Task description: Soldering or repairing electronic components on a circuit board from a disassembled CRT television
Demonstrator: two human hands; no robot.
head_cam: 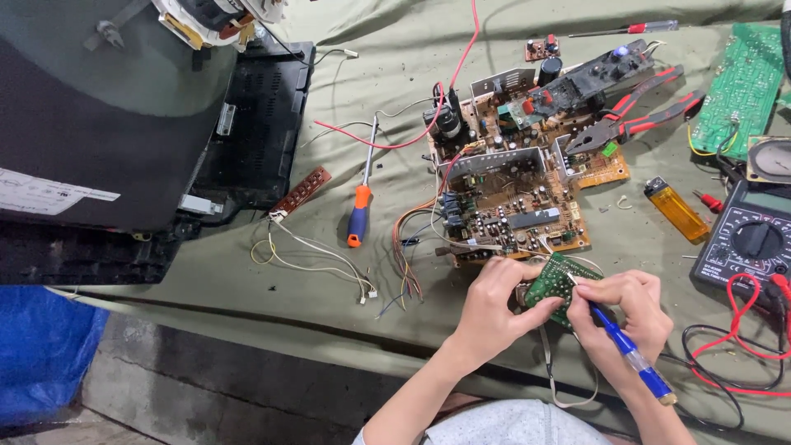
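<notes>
Two hands are recorded at lower centre of the frame; the other items are listed from the left edge across.

Upper left: a dark television casing [107, 115] is laid on the olive cloth [247, 272], back opened, apparently so the inside can be reached. Beside it a small brown strip board [301, 190] is trailed on pale wires.

Centre left: an orange-and-blue screwdriver [359, 211] is laid handle toward the person, near to hand.

Centre: a large brown circuit board [515, 177] is spread flat, component side up, with red-handled pliers [638, 111] rested across its upper right corner.

Lower centre: the left hand [494, 309] is clenched on a small green circuit board [559, 284], which is held tilted above the table edge, just in front of the brown board, presumably to turn its face to the eye. The wrist is bent inward, fingers curled over the board's left edge.

Right of that: the right hand [630, 317] is closed pen-fashion on a blue-handled tool [630, 354], tip set on the green board.

Right edge: an orange lighter [676, 208] and a black multimeter [746, 243] are placed within reach.
</notes>
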